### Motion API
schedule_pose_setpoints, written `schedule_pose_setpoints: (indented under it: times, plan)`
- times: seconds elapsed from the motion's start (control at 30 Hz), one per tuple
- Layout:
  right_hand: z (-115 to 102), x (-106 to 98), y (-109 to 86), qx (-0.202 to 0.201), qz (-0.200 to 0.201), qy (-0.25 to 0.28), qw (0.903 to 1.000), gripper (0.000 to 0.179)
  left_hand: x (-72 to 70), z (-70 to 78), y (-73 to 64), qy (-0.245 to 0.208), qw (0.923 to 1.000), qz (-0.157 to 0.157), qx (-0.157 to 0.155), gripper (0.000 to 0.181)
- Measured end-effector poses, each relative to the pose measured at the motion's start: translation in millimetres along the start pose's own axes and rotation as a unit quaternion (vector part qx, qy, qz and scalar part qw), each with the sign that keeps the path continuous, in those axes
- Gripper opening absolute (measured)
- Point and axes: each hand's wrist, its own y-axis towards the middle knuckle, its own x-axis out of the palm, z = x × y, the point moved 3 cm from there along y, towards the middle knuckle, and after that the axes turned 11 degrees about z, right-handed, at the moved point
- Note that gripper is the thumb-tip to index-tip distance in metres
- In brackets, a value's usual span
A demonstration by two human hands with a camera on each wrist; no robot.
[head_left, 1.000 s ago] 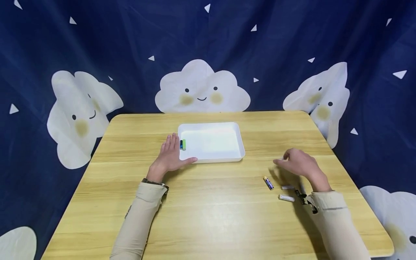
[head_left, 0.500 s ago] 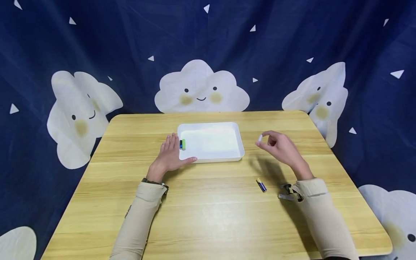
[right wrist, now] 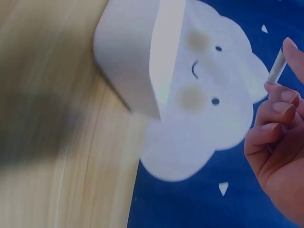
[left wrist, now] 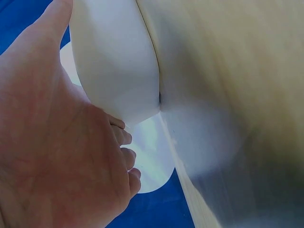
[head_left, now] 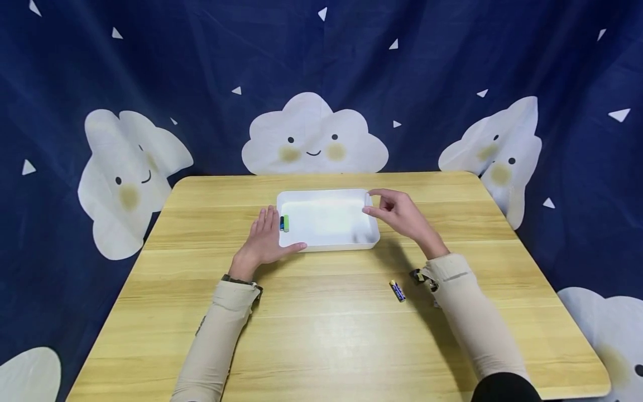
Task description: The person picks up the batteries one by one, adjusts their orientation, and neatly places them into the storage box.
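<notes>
My left hand (head_left: 263, 237) lies with straight fingers along the left end of the white tray (head_left: 326, 219), its thumb on the front rim. In the left wrist view the palm is up against the tray's outer wall (left wrist: 114, 57). A green battery (head_left: 286, 223) and a dark blue one (head_left: 282, 224) sit side by side in the tray's left end. My right hand (head_left: 402, 216) is raised at the tray's right edge. Between thumb and index finger it pinches a small white battery (right wrist: 277, 67), its other fingers curled.
A blue and gold battery (head_left: 397, 291) lies on the wooden table (head_left: 321, 335), in front of the tray's right side. Next to the right sleeve a bit of a white battery (head_left: 436, 304) shows; the forearm hides more. A dark blue cloud-print curtain (head_left: 201, 67) hangs behind.
My right hand has lifted the white battery from the table's right side and carried it left to the tray's right edge. The left hand stays put.
</notes>
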Motion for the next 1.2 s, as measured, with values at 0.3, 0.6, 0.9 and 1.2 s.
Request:
schedule_pose_setpoints:
  times: [0.3, 0.6, 0.9, 1.2]
  plan:
    - [-12.3, 46.0, 21.8, -0.004, -0.027, 0.053, 0.9982, 0.042, -2.1, 1.1, -1.3, 0.001, 1.0, 0.004, 0.002, 0.135]
    - [-20.1, 96.1, 42.8, -0.013, -0.083, 0.043, 0.9955, 0.046, -4.0, 3.1, -2.7, -0.007, 1.0, 0.006, 0.0, 0.135]
    - [-17.8, 139.3, 53.9, -0.023, -0.139, 0.008, 0.99, 0.047, -2.8, 1.9, -2.4, -0.001, 0.9999, 0.011, 0.002, 0.135]
    - [-12.8, 169.3, 55.4, 0.002, -0.17, -0.03, 0.9849, 0.046, -6.3, 5.9, -5.6, 0.008, 0.9998, 0.015, 0.008, 0.132]
